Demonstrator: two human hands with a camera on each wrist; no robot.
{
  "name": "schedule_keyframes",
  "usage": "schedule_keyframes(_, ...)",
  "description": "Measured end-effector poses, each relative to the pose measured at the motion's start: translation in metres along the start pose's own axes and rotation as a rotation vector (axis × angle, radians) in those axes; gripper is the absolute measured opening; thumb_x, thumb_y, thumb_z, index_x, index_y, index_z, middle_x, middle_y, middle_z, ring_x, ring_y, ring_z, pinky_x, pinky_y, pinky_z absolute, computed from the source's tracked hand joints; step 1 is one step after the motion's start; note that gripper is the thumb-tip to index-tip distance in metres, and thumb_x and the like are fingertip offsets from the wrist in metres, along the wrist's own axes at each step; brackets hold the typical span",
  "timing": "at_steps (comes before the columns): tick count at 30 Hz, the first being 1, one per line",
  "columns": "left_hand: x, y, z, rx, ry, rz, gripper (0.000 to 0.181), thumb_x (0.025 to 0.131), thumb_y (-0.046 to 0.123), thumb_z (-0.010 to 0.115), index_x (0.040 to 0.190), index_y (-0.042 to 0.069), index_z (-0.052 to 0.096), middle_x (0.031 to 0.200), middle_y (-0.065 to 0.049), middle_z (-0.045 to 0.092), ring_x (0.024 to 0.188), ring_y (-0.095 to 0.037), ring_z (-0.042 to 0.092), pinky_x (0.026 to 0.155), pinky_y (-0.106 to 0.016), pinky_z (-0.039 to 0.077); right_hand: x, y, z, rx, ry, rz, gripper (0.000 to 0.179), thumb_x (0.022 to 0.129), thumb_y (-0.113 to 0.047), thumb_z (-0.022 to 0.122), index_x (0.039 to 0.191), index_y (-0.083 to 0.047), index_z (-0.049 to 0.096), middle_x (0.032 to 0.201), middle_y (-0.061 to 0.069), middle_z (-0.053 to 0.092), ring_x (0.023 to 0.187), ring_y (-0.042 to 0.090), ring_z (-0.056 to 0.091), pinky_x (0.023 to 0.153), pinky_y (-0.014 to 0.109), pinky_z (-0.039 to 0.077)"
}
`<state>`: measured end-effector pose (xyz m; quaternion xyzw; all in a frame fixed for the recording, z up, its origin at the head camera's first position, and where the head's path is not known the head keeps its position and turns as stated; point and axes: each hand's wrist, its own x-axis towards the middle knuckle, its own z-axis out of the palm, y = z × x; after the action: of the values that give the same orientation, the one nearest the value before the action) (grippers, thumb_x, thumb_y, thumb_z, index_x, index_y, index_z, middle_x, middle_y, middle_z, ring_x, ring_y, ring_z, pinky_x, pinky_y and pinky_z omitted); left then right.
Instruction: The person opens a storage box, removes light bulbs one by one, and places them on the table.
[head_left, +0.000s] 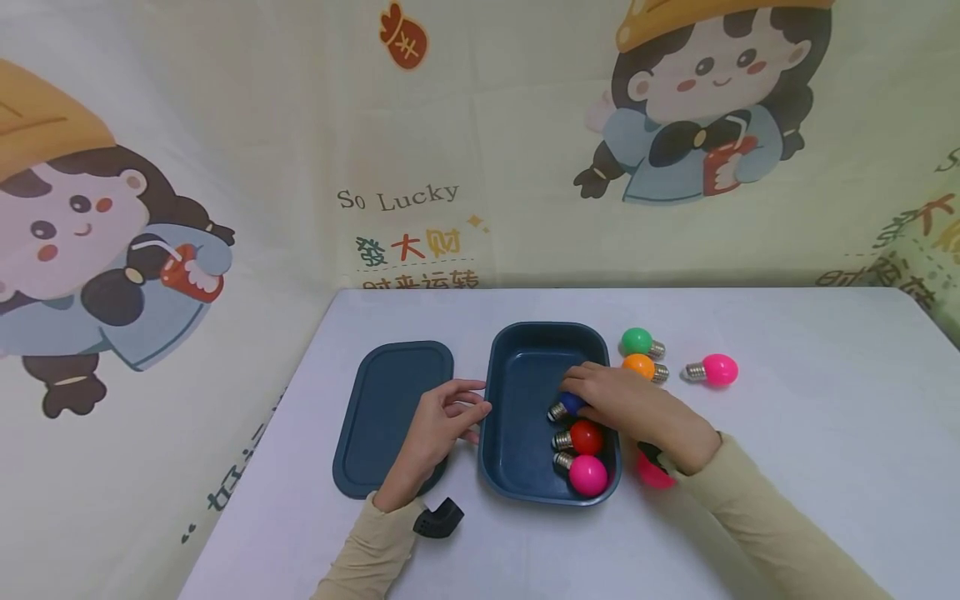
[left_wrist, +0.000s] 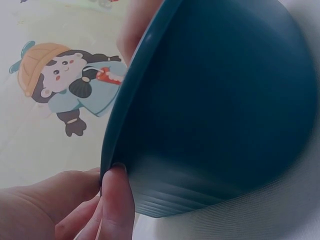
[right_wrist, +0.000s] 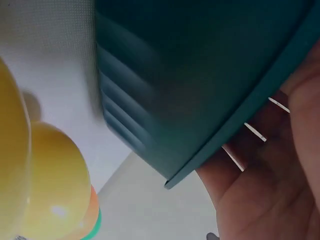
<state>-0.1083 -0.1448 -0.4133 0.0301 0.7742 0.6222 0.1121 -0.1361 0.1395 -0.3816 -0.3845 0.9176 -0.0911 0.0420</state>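
Note:
A dark blue rectangular box (head_left: 517,450) stands on the table. My left hand (head_left: 442,421) pinches its left rim; in the left wrist view the fingertips (left_wrist: 117,192) meet at that rim. My right hand (head_left: 626,404) reaches over the right rim into the box and grips a blue light bulb (head_left: 572,404), whose metal base points left. The right wrist view shows the fingers (right_wrist: 217,172) passing over the rim, with the bulb hidden by the box wall. Below the blue bulb, a red bulb (head_left: 587,437) and a pink bulb (head_left: 588,475) lie inside the box.
The matching lid (head_left: 401,375) lies left of the box. To the right are green (head_left: 637,342), orange (head_left: 639,364) and pink (head_left: 722,370) bulbs, plus another pink bulb (head_left: 655,475) partly under the right wrist. Yellow bulbs (right_wrist: 55,180) appear in the right wrist view.

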Motion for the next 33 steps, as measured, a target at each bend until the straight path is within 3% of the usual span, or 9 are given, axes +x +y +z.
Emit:
schedule_keyframes(5, 0.0, 0.001, 0.0, -0.003, 0.004, 0.0, 0.039, 0.089, 0.012, 0.074, 0.126, 0.003, 0.064, 0.102, -0.017, 0.066, 0.075, -0.018, 0.067, 0.061, -0.027, 0.06, 0.002, 0.0, 0.0, 0.007, -0.018, 0.009, 0.036, 0.084, -0.017, 0.08, 0.116, -0.005, 0.069, 0.114, 0.01, 0.068, 0.105, 0.026, 0.065, 0.079, 0.036, 0.061)
schedule_keyframes(16, 0.001, 0.002, -0.001, -0.003, 0.009, -0.006, 0.039, 0.089, 0.011, 0.075, 0.126, 0.003, 0.064, 0.101, -0.016, 0.067, 0.073, -0.017, 0.067, 0.06, -0.027, 0.06, 0.0, 0.002, -0.002, 0.034, 0.065, -0.042, 0.037, 0.084, -0.013, 0.08, 0.118, -0.005, 0.068, 0.115, 0.01, 0.066, 0.108, 0.027, 0.062, 0.082, 0.037, 0.061)
schedule_keyframes(33, -0.002, 0.002, 0.001, -0.009, 0.01, -0.006, 0.038, 0.089, 0.011, 0.074, 0.125, 0.003, 0.064, 0.101, -0.017, 0.066, 0.074, -0.017, 0.066, 0.061, -0.028, 0.06, -0.028, 0.005, -0.019, 0.034, 0.213, -0.078, 0.042, 0.078, -0.003, 0.082, 0.118, -0.006, 0.067, 0.118, 0.01, 0.064, 0.11, 0.027, 0.06, 0.081, 0.035, 0.061)
